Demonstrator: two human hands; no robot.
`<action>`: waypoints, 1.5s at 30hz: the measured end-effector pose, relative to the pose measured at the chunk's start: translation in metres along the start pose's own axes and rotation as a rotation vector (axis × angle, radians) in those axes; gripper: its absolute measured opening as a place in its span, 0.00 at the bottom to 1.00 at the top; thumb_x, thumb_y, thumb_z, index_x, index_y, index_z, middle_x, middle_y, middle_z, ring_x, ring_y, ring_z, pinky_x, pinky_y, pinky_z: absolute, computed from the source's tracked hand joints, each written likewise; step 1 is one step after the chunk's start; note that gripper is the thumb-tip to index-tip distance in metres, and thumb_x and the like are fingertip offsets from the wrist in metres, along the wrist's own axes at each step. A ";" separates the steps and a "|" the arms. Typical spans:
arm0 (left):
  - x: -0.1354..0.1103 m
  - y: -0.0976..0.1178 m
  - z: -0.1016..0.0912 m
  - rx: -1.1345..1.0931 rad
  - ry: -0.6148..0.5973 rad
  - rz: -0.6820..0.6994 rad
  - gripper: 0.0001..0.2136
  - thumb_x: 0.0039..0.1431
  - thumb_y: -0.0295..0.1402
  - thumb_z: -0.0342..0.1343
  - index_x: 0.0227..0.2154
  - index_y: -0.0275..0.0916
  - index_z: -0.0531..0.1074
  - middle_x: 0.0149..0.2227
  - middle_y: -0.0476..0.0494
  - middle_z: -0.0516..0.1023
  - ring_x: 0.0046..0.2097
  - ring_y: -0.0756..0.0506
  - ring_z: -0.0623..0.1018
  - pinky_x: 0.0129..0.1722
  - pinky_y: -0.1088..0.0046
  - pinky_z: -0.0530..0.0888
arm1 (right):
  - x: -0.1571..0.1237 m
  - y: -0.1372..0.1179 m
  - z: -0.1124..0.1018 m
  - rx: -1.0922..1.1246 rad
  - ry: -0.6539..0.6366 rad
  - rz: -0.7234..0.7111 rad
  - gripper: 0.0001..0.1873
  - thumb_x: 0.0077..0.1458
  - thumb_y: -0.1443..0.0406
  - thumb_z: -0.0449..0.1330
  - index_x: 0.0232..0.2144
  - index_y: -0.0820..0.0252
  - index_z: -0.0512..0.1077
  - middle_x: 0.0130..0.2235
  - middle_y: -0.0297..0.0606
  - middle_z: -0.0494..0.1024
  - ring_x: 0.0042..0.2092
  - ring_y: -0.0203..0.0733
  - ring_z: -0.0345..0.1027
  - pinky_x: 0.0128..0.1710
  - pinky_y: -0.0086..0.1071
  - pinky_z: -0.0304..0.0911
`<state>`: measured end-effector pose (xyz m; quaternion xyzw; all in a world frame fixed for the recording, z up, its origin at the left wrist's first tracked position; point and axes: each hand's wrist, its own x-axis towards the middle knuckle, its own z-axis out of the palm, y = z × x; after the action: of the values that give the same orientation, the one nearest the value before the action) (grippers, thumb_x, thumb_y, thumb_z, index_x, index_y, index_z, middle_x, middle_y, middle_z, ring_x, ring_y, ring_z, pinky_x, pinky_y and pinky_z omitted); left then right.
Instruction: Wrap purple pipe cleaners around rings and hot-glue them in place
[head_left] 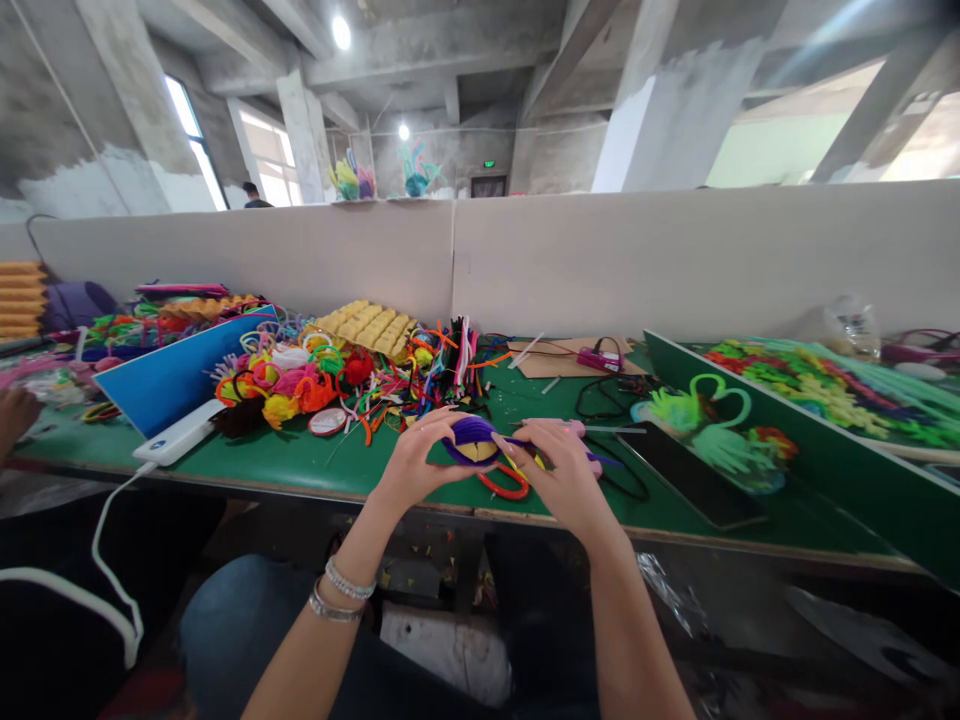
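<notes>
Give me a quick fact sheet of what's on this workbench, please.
Hands: left hand and right hand both pinch the purple fuzzy piece
Just under them: red ring, by the green table edge
To their left: pile of coloured pipe cleaners, white power bank
To their right: green fuzzy figure
Far left: another person's hand

A green felt-covered table point(300, 462) runs left to right before a far beige partition wall point(600, 260). At far left, a blue divider board point(172, 380) stands beside a white power bank point(176, 432). A heap of bright pipe cleaners point(337, 378) lies at centre, with yellow ridged foam sheets point(367, 325) behind it. On the right lie green fuzzy heart-shaped figures point(705, 412) and a flat black tablet point(690, 478).
</notes>
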<state>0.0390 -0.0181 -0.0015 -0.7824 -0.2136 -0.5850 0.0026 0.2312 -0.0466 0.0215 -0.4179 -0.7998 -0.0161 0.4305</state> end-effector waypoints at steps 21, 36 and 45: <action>-0.005 -0.004 0.006 -0.083 0.135 -0.075 0.18 0.41 0.34 0.65 0.30 0.41 0.60 0.41 0.41 0.78 0.46 0.42 0.76 0.49 0.55 0.71 | 0.002 -0.004 0.012 0.083 0.030 0.076 0.14 0.57 0.58 0.51 0.24 0.59 0.66 0.26 0.35 0.72 0.30 0.38 0.64 0.33 0.31 0.58; -0.018 -0.010 0.014 -0.089 0.160 -0.240 0.24 0.41 0.39 0.65 0.38 0.41 0.57 0.41 0.42 0.72 0.47 0.42 0.76 0.44 0.61 0.74 | 0.002 0.005 0.018 0.487 -0.063 0.218 0.17 0.57 0.54 0.50 0.24 0.59 0.64 0.23 0.31 0.64 0.26 0.33 0.55 0.24 0.26 0.55; -0.013 -0.007 0.010 -0.137 0.178 -0.181 0.23 0.42 0.41 0.64 0.37 0.41 0.58 0.41 0.41 0.73 0.47 0.41 0.76 0.44 0.61 0.75 | 0.003 0.003 0.017 0.602 -0.046 0.220 0.18 0.54 0.54 0.53 0.21 0.59 0.62 0.20 0.29 0.58 0.23 0.31 0.49 0.22 0.26 0.49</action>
<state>0.0428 -0.0138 -0.0187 -0.7033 -0.2417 -0.6632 -0.0848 0.2208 -0.0360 0.0124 -0.3561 -0.7282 0.2771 0.5159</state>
